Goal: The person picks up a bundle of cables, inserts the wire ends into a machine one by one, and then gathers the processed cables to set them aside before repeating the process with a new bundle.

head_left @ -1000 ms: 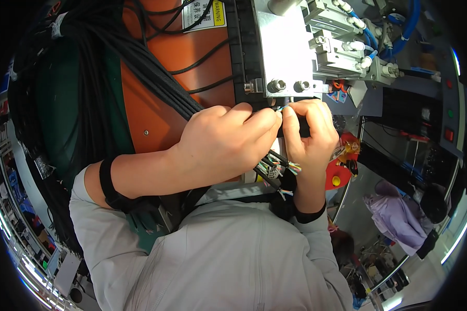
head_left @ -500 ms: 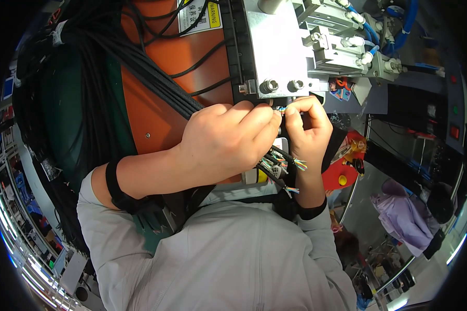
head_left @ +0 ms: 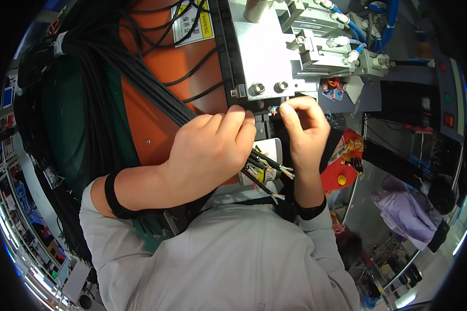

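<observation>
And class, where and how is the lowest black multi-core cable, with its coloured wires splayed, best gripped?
Probably by its black sheath, just behind the splayed wires, coming from the wearer's body side: the sheath is slim and straight there, the wires offer little hold, and the left hand and other black cables crowd the opposite side.

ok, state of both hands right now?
Left hand: fingers curled; whether it grips anything is hidden.
Right hand: closed, thumb and forefinger pinching coloured wires at their tips.

From here I see a pale grey jacket (head_left: 213, 254) with a front seam (head_left: 260, 254), a black band (head_left: 110, 193) just beyond each sleeve (head_left: 106, 243).
</observation>
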`<state>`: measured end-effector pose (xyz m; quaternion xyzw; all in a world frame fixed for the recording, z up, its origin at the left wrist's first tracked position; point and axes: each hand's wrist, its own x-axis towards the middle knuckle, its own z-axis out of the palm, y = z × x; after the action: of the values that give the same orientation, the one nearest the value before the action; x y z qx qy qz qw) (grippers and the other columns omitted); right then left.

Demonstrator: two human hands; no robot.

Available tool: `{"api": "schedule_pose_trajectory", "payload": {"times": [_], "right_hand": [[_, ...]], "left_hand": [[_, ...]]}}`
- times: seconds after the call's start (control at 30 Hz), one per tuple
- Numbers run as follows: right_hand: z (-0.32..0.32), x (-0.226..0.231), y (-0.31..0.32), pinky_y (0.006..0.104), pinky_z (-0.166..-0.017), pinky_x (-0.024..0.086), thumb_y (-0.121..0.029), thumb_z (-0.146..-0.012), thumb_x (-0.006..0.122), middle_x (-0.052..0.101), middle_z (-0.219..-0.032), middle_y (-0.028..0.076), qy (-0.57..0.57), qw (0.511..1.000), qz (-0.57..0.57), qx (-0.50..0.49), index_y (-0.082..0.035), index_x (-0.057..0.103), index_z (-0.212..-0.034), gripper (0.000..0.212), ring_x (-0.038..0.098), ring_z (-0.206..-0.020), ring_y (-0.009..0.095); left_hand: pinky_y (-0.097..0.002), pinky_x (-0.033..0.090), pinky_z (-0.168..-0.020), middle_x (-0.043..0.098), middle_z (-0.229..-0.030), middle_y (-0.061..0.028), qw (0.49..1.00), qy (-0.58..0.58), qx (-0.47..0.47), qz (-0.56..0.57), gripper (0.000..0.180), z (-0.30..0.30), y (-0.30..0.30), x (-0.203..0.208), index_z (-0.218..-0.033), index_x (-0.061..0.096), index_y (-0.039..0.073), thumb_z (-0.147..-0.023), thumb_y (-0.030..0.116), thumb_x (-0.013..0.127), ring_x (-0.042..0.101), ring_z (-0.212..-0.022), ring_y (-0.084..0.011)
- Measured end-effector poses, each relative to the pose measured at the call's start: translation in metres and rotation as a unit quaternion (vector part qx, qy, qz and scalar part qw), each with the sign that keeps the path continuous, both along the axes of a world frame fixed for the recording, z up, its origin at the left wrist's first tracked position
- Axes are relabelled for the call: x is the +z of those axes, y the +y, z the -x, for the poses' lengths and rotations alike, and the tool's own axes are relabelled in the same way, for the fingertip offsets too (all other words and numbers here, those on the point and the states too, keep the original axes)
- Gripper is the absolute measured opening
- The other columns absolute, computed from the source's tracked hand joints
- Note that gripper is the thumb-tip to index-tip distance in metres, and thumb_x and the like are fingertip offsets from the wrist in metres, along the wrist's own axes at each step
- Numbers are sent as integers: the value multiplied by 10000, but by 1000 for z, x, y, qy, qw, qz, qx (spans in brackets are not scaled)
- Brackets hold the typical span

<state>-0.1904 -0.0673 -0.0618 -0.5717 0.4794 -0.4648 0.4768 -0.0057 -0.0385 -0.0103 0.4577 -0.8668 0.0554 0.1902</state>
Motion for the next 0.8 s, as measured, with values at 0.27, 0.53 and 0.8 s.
{"api": "schedule_pose_trajectory", "payload": {"times": [0.27, 0.53, 0.8], "right_hand": [[-12, 33, -9, 296, -696, 427, -42, -624, 701, 618, -841, 50, 96, 931, 281, 214, -42, 653, -900, 280, 570, -738, 209], [-20, 34, -10, 296, -663, 414, -51, -571, 717, 613, -799, 33, 81, 930, 309, 184, -49, 669, -882, 314, 563, -715, 195], [7, 34, 17, 299, -616, 419, -23, -647, 766, 609, -737, 42, 17, 958, 276, 78, -32, 677, -837, 209, 561, -664, 189]], "left_hand": [[-232, 406, -522, 451, -709, -4, 998, 64, 16, -22, 154, -5, -4, 2, -832, 575, 63, -682, 88, 594, 508, -599, -103], [-250, 414, -524, 459, -700, -1, 998, 44, 5, -34, 214, -12, -10, 18, -896, 599, 59, -687, 104, 594, 515, -600, -119], [-265, 465, -532, 629, -899, -87, 966, 186, -168, 68, 207, -16, -14, 20, -894, 656, 7, -714, 108, 663, 605, -660, -180]]}}
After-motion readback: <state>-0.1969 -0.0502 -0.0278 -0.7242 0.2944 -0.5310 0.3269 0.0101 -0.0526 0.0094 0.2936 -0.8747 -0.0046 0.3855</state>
